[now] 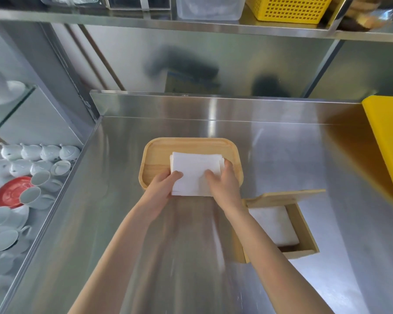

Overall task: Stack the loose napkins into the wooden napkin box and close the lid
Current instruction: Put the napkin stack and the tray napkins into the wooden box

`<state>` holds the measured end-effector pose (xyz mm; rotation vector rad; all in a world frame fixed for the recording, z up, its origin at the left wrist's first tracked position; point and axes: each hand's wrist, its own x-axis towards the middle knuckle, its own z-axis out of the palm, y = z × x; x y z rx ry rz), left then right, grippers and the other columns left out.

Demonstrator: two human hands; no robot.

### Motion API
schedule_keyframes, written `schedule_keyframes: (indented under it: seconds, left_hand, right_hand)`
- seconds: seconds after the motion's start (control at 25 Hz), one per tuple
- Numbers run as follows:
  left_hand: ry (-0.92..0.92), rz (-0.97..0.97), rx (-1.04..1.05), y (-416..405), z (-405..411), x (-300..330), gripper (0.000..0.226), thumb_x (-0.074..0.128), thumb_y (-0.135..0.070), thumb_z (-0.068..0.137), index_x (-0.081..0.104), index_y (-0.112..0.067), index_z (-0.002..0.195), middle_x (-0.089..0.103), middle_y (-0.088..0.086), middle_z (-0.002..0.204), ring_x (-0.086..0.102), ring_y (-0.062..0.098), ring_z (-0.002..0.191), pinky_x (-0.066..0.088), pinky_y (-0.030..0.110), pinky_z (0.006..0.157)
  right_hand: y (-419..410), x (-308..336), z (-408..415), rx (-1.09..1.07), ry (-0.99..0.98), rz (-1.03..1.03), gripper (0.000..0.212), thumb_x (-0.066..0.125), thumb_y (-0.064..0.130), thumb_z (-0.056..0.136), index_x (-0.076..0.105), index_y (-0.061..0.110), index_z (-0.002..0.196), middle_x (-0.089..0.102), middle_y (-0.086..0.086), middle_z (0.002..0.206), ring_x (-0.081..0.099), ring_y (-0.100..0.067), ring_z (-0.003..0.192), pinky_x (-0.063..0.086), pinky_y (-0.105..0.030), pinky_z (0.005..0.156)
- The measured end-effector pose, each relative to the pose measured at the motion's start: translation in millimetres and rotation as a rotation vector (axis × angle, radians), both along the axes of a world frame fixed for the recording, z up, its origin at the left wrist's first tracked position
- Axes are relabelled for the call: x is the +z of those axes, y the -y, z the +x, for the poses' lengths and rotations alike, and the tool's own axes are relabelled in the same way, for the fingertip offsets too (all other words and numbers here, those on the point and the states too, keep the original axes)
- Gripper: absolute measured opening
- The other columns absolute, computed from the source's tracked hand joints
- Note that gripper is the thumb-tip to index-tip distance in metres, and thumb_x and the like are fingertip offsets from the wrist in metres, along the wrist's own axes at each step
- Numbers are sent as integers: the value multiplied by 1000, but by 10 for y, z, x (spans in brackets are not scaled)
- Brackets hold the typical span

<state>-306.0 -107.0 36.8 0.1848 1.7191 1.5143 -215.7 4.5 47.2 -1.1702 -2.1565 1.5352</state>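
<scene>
A stack of white napkins [194, 168] lies on a wooden tray [156, 158] in the middle of the steel counter, its near edge hanging over the tray's front rim. My left hand [162, 184] grips the stack's left near corner. My right hand [222, 181] lies over its right side with fingers curled around the edge. To the right and nearer me stands the wooden napkin box [304, 232], its lid [288, 194] raised at the far side. White napkins [273, 225] lie inside it.
The steel counter [281, 155] has a raised back edge. A yellow board [388, 141] leans at the far right. White cups, teapots and a red saucer [9, 192] sit low on the left. A yellow basket [290, 7] stands on the shelf above.
</scene>
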Motion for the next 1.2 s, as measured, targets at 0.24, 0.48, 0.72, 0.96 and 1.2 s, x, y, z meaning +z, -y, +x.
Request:
schedule_keyframes:
  seconds: [0.24, 0.48, 0.72, 0.96, 1.2]
  left_hand:
    - [34, 191, 46, 467, 555, 215, 25, 54, -24, 90, 59, -15, 113, 68, -2, 100, 64, 13, 88, 50, 24, 75]
    - [-63, 280, 0, 711, 1120, 210, 20, 56, -22, 87, 63, -28, 105, 74, -15, 94, 69, 2, 86, 55, 14, 68]
    - [-88, 239, -86, 703, 1499, 180, 17, 58, -22, 87, 63, -29, 102, 73, -15, 92, 68, 3, 84, 54, 16, 69]
    - [-134, 78, -20, 461, 1776, 167, 14, 50, -21, 94, 60, -21, 103, 67, -4, 94, 62, 14, 84, 48, 27, 74]
    - [-156, 31, 46, 190, 1934, 122, 12, 52, -18, 93, 59, -24, 86, 67, -5, 84, 60, 12, 74, 48, 26, 71]
  right_hand:
    - [357, 253, 578, 99, -152, 84, 50, 49, 17, 94, 32, 12, 141, 44, -1, 143, 40, -16, 133, 31, -27, 108]
    - [545, 172, 1194, 30, -234, -261, 33, 63, 29, 85, 53, 22, 115, 66, 5, 103, 62, -11, 97, 48, -28, 92]
    - [475, 96, 1740, 51, -234, -591, 26, 55, 23, 91, 62, 10, 112, 70, -4, 106, 65, -17, 99, 52, -26, 83]
    - [280, 98, 2020, -49, -117, -256, 17, 58, 20, 89, 61, 4, 93, 60, -9, 90, 54, -17, 82, 42, -28, 73]
    - [-12, 120, 2145, -20, -13, -49, 15, 57, 23, 89, 58, 10, 80, 58, -2, 76, 54, -19, 73, 42, -27, 66]
